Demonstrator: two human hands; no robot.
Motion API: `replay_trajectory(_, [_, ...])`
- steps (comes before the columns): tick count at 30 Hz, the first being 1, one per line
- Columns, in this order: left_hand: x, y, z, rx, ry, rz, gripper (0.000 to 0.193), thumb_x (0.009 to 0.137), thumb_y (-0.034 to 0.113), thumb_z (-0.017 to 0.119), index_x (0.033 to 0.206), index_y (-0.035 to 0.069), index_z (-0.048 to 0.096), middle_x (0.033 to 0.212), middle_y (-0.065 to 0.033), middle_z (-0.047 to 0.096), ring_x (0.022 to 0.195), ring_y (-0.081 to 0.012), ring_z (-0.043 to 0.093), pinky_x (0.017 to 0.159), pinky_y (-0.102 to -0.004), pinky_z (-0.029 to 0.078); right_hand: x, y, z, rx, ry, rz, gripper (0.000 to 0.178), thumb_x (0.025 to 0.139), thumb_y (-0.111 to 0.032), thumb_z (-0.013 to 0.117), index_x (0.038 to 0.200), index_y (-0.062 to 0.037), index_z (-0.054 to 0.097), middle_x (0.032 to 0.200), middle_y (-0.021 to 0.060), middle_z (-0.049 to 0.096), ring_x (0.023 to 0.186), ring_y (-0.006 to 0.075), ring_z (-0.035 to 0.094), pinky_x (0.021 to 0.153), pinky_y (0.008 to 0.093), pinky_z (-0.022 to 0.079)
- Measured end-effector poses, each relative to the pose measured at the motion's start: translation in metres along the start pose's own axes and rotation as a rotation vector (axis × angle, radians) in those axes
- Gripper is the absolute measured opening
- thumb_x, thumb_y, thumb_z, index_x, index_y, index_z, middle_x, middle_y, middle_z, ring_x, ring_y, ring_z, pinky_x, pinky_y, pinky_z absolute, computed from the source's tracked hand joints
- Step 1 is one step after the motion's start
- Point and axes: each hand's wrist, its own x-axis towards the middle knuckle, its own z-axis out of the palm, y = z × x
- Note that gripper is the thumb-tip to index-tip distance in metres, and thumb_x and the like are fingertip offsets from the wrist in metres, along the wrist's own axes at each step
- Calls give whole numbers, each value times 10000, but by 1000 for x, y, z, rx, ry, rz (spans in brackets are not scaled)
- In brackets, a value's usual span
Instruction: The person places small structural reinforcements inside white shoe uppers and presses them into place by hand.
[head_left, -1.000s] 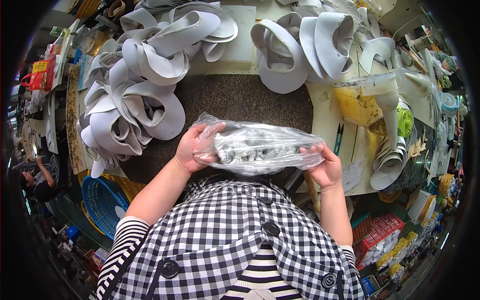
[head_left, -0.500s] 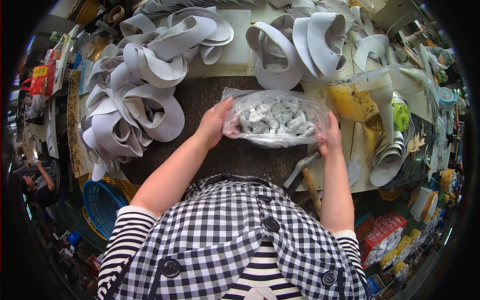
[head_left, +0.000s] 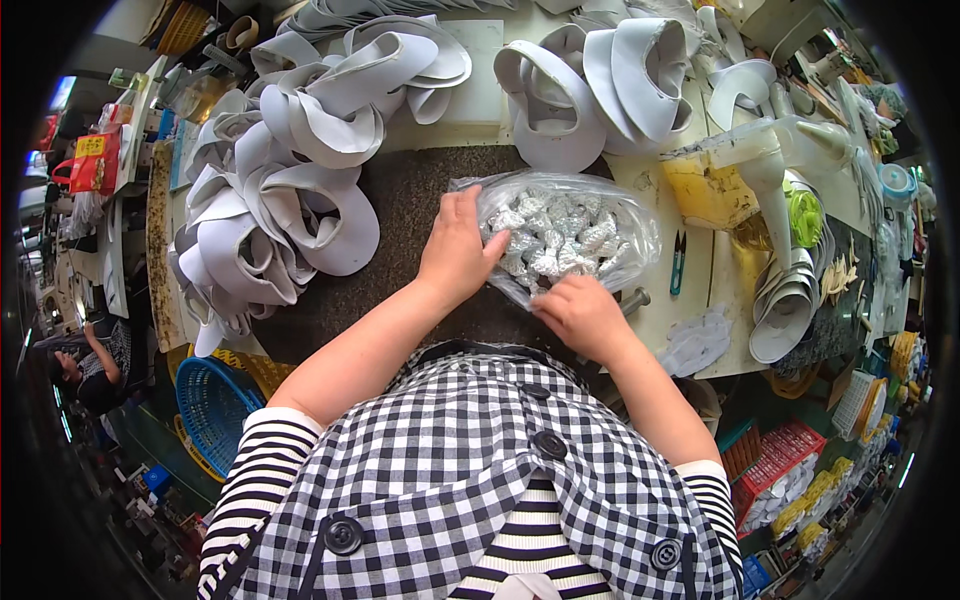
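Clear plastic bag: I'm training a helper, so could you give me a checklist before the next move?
1. Left hand and right hand both at the clear plastic bag: ok.
2. Silver pieces in the bag: ok, many show.
3. Bag's underside fully supported: cannot tell, hidden.
4. Teal-handled snips away from both hands: ok, they lie to the right.
5. Metal tool end well away from the right hand: not ok, it is close beside it.

Bag [head_left: 642, 238]: thin clear plastic, glossy and wrinkled
Foil lumps [head_left: 566, 226]: crumpled, bright metallic foil, creased
Visor-shaped pieces [head_left: 355, 240]: smooth matt sheet, foam-like
Dark mat [head_left: 425, 178]: rough, grainy, dull
Yellowed container [head_left: 708, 196]: translucent plastic, stained, slightly shiny
Checked garment [head_left: 430, 450]: matt woven cloth
Blue basket [head_left: 213, 408]: perforated plastic
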Motion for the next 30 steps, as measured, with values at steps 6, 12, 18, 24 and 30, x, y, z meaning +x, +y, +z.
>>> replay_trajectory(6, [15,-28,10,-285,-102,-94,234,848,131,620,1004,-17,528,1000,-154,534,854,-252,594,767,-339,485,-15,-1,4,69,23,115,67,761,-125,681,810,-80,672,779,55,595,791,242,575,705,354,467])
replay_trajectory(12, [25,11,-5,16,254,438,241,757,32,620,992,42,568,1009,-139,552,923,-314,552,849,-390,449,2,-6,-16,180,393,545,96,770,-101,670,852,-55,651,841,91,611,802,266,603,691,376,491])
replay_trajectory(18, [6,12,26,208,-153,543,250,716,113,658,957,92,594,1273,-120,500,1258,-341,407,1052,-487,304,19,17,-6,-201,311,361,324,670,-56,671,989,-84,623,1163,94,555,1144,313,460,960,408,390])
replay_trajectory(24, [6,-16,17,102,-200,535,178,715,22,623,878,84,586,1304,-125,476,1283,-364,372,1075,-498,279,0,42,-18,139,661,574,253,712,-33,598,961,-49,552,1035,130,586,988,317,550,885,383,432])
replay_trajectory(30, [1,1,19,109,-170,477,368,683,-55,547,1014,103,576,1295,-120,476,1299,-357,352,1089,-487,254,4,24,-21,182,556,441,299,751,-56,616,1043,-43,554,1104,143,586,1055,318,557,914,372,436])
